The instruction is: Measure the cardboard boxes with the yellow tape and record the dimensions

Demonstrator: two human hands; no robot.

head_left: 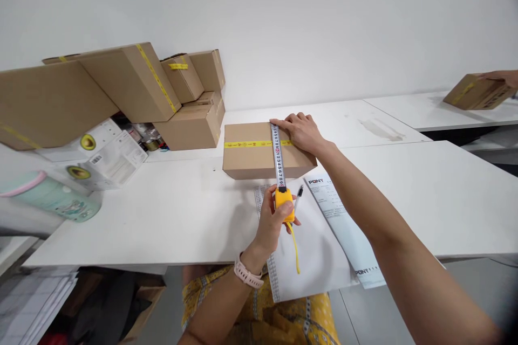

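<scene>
In front of me lies a closed cardboard box (247, 160) with a strip of yellow printed tape along its top. My left hand (268, 226) is closed around a yellow tape measure (285, 208), thumb on its case, with a yellow strap hanging down. A pen (299, 194) sticks out by the fingers of that hand. The metal blade runs out across the top of the box to its far edge. There my right hand (303, 132) rests on the box, index fingertip pressing the blade's end, other fingers curled at the edge.
A spiral notebook (311, 259) and printed "PONY" sheets (348, 232) lie at the table's front edge. Stacked cartons (133, 83), an avocado-print box (109, 156) and a mint tumbler (60, 197) stand left. Far right, another person's hand (502, 76) holds a carton (473, 91).
</scene>
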